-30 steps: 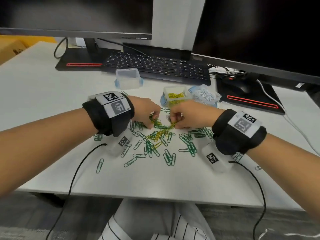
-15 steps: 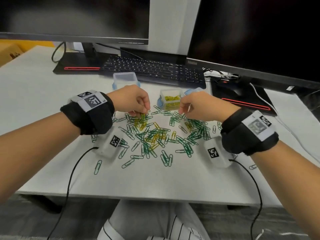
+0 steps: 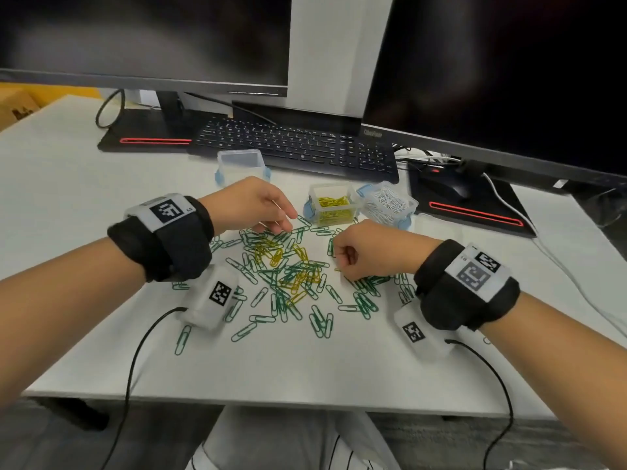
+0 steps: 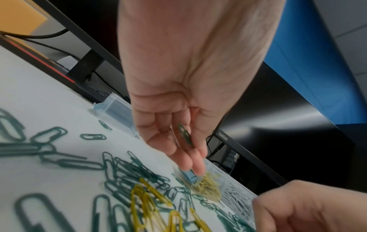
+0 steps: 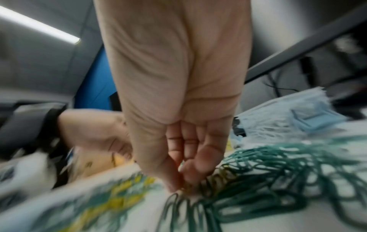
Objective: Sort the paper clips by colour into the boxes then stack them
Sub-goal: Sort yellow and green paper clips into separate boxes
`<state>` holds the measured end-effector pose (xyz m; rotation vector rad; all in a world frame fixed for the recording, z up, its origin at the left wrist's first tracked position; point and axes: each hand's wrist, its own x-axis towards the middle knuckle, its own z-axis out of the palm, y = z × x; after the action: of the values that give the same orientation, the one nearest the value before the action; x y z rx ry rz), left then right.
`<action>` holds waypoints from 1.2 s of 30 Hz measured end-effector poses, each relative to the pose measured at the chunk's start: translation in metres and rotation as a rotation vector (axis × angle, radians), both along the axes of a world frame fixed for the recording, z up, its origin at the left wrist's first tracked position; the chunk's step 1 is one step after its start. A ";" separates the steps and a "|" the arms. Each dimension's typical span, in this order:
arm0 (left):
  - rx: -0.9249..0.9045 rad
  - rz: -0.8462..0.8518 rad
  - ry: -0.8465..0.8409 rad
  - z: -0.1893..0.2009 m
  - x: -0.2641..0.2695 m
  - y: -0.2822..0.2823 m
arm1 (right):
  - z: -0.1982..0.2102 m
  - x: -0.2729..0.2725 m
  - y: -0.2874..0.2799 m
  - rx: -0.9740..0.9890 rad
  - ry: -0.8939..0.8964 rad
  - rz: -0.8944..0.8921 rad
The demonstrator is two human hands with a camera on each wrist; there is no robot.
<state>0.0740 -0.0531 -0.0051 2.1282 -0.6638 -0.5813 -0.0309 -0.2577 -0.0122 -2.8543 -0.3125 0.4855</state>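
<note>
Green and yellow paper clips [image 3: 288, 273] lie mixed in a loose pile on the white table [image 3: 305, 368]. Behind the pile stand an empty clear box [image 3: 241, 164], a box of yellow clips [image 3: 330, 206] and a box of white clips [image 3: 386, 205]. My left hand [image 3: 283, 227] hovers over the pile's far left edge. In the left wrist view the left hand [image 4: 190, 150] pinches a green clip [image 4: 185, 136] between thumb and fingers. My right hand [image 3: 341, 268] is low at the pile's right side. In the blurred right wrist view its fingertips [image 5: 181, 186] pinch a yellowish clip.
A black keyboard [image 3: 291, 144] and two dark monitors stand behind the boxes. A mouse [image 3: 448, 188] sits on a monitor base at the right. Sensor cables trail from both wrists over the table's front edge.
Both hands have left the centre of the pile, where they worked together. The left moved to the far left; the right came down on the right side.
</note>
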 end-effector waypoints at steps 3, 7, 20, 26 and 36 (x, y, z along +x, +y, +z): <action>0.039 0.011 -0.015 -0.001 0.001 0.004 | 0.006 -0.001 -0.018 0.346 0.049 -0.212; 0.318 -0.094 -0.172 0.001 -0.002 0.007 | 0.012 0.003 -0.035 1.197 0.322 -0.644; 0.684 -0.182 -0.417 -0.004 -0.024 -0.011 | -0.002 0.042 0.058 -0.104 -0.057 -0.170; 0.482 -0.124 -0.365 -0.003 -0.015 -0.001 | -0.007 0.040 0.057 -0.111 -0.043 -0.080; -0.192 0.128 0.207 0.030 0.012 -0.018 | 0.039 0.063 -0.012 0.331 -0.362 -0.342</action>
<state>0.0864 -0.0715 0.0250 1.8852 -0.4465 -0.6308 0.0325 -0.2696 0.0266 -2.5760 0.0399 -0.1403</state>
